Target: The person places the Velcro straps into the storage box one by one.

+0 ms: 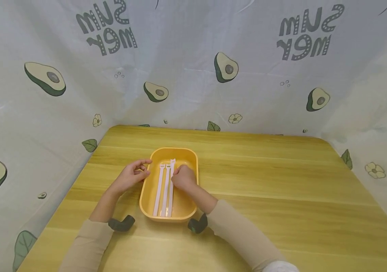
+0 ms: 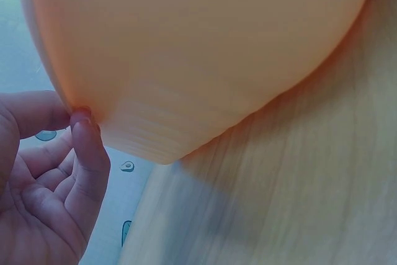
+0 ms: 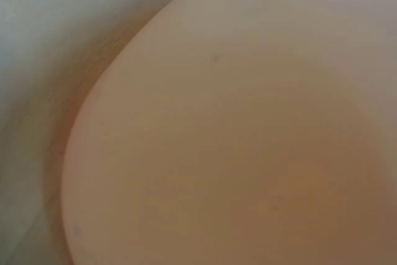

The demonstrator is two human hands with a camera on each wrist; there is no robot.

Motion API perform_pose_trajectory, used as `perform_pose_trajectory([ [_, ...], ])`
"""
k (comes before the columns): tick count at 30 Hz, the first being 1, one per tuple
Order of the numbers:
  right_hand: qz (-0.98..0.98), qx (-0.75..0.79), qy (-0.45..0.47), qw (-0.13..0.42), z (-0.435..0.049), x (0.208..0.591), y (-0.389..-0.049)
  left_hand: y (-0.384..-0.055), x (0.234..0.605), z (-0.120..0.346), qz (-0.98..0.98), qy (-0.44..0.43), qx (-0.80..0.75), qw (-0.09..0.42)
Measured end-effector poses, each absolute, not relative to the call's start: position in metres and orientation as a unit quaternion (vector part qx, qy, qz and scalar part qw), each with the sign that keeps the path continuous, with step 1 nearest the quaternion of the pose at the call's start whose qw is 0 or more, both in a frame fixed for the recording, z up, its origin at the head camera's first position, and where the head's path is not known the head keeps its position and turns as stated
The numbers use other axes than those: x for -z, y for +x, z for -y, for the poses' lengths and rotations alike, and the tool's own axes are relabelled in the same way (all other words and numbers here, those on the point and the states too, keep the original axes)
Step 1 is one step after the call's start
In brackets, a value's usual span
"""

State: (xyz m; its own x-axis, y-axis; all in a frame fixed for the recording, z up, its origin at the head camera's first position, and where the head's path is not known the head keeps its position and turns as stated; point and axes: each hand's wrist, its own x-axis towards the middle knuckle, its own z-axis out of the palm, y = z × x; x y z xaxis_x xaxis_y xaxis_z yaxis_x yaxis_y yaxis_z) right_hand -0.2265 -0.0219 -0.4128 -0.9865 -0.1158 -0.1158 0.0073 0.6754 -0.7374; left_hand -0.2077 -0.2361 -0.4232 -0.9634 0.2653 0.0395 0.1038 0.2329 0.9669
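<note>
An orange-yellow plastic tray [image 1: 179, 218] holds three white strap-like cable ties with slotted heads, lying lengthwise side by side. My right hand [image 1: 184, 177] reaches inside, its curled fingers pinching the rightmost cable tie [image 1: 170, 202], whose head sits a bit higher than the others. To its left lie the middle cable tie [image 1: 165, 192] and the left cable tie [image 1: 158, 190]. At the tray's left side, my left hand [image 1: 133, 176] pinches the rim between thumb and finger; the left wrist view shows this hand [image 2: 56, 184] at the tray's wall [image 2: 205, 60]. The right wrist view is filled by a blurred tray wall [image 3: 217, 153].
The tray stands on a wood-grain table [image 1: 281, 196], left of its middle. A white curtain [image 1: 186, 45] printed with avocados surrounds the table at the back and sides. Dark curved pieces [image 1: 122, 223] sit at both wrists, close to the tray's near corners.
</note>
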Motion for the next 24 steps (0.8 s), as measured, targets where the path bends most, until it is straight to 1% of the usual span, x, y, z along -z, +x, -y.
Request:
perform_pose_trajectory([
  [12,-0.935,0.336,-0.050,0.100,0.0253,0.4173,-0.2284,-0.2070,0.4235,0.2362,-0.784,0.117,-0.606,0.064],
  [24,-0.938,0.328,-0.076,0.081,0.0248,0.4187,-0.2260,-0.2060,0.4224,0.2355,-0.785,0.115,-0.606,0.064],
])
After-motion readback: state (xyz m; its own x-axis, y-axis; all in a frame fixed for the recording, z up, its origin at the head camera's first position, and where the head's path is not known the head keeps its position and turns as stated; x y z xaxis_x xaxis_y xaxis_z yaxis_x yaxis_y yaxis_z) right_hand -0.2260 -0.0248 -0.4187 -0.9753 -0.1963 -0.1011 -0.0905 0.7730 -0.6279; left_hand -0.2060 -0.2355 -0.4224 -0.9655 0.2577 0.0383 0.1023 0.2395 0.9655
